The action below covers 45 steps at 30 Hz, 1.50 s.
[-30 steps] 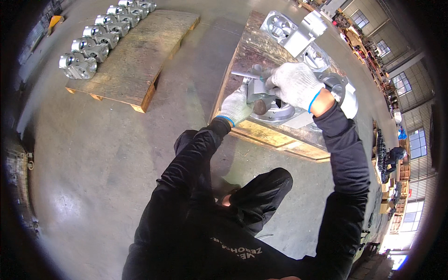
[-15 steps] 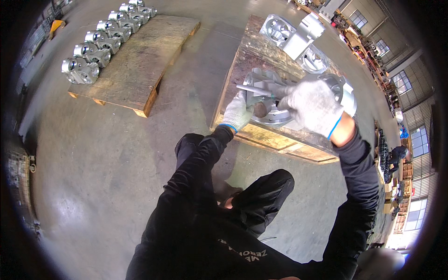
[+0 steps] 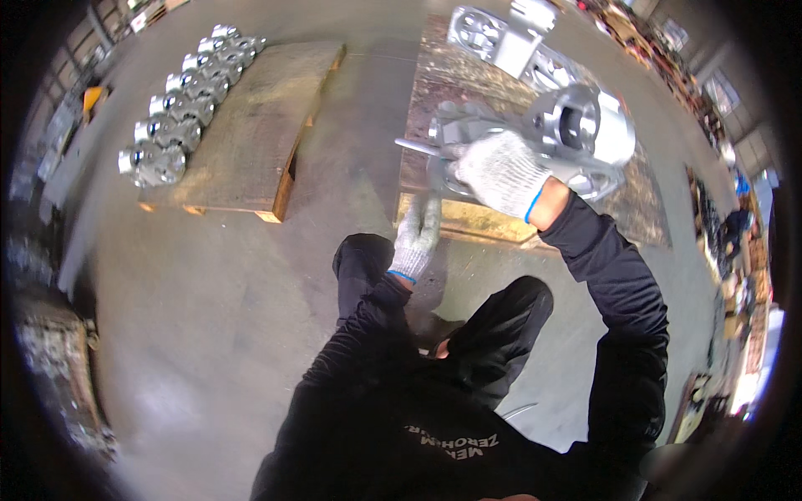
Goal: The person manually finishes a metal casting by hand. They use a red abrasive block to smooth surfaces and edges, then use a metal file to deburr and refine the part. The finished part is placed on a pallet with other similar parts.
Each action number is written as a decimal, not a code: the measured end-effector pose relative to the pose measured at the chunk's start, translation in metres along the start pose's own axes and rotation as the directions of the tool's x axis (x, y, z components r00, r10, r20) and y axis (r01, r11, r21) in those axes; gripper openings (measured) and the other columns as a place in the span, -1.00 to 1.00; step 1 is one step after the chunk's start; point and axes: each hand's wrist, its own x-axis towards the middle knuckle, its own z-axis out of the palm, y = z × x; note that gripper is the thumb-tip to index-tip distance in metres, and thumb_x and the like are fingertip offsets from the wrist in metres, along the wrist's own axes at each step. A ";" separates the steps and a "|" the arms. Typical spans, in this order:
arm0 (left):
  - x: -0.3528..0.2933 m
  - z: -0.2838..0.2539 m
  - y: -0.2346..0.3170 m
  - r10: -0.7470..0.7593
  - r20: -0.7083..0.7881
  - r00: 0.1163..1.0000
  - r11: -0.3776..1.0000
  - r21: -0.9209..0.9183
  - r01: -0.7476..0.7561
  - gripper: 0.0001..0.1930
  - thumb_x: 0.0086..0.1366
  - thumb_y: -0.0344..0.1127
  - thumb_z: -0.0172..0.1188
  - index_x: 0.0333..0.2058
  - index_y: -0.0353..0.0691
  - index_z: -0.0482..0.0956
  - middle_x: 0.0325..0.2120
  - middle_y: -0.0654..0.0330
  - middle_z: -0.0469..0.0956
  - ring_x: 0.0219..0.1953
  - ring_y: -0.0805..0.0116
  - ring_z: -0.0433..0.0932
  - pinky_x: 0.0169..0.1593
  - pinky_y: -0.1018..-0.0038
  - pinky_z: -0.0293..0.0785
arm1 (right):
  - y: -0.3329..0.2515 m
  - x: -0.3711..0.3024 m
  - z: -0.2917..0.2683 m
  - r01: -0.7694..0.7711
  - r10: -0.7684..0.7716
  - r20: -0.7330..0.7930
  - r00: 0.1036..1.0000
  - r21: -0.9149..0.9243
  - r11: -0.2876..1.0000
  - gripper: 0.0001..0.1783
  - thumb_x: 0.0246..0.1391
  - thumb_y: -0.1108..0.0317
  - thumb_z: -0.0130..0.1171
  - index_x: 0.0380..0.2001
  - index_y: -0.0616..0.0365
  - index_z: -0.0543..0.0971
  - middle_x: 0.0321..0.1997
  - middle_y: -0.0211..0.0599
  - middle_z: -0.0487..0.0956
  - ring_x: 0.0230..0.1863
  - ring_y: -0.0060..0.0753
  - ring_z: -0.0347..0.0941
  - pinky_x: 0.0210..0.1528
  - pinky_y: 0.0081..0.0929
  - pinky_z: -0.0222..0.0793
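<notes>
My right hand (image 3: pixel 503 174), in a white knit glove with a blue cuff edge, is closed around a slim silver metal rod (image 3: pixel 415 147). The rod's free end points left, past the pallet edge. Under and beyond that hand lies a silver metal casting (image 3: pixel 464 125), partly covered by the glove and blurred. My left hand (image 3: pixel 416 238), gloved the same way, is just off the pallet's near left corner. Its fingers are stretched out and somewhat smeared, and I see nothing held in them. Right of my right hand stands a larger casting with round bores (image 3: pixel 576 125).
More silver castings (image 3: pixel 522 42) stand at the far end of the wooden pallet (image 3: pixel 434 75). On the left, a second pallet (image 3: pixel 259 125) has a row of similar castings (image 3: pixel 180 108) along its left side. Shelving with goods (image 3: pixel 739 284) lines the right.
My left hand has come off the casting and moved down toward me. My right hand has shifted left with the rod. A dark round shape beside the left hand no longer shows.
</notes>
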 end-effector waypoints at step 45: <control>0.048 0.119 -0.073 -0.397 0.318 0.861 0.892 -0.086 0.444 -0.55 0.61 0.09 0.01 -0.26 -0.20 0.51 -0.54 0.32 0.43 -0.52 0.39 0.47 -0.44 0.34 0.43 | -0.175 -0.140 0.054 -0.261 0.757 0.652 -0.046 0.723 -0.639 -0.45 0.46 0.21 0.10 0.38 0.27 0.39 -0.31 -0.36 0.59 -0.38 -0.63 0.48 -0.38 -0.53 0.42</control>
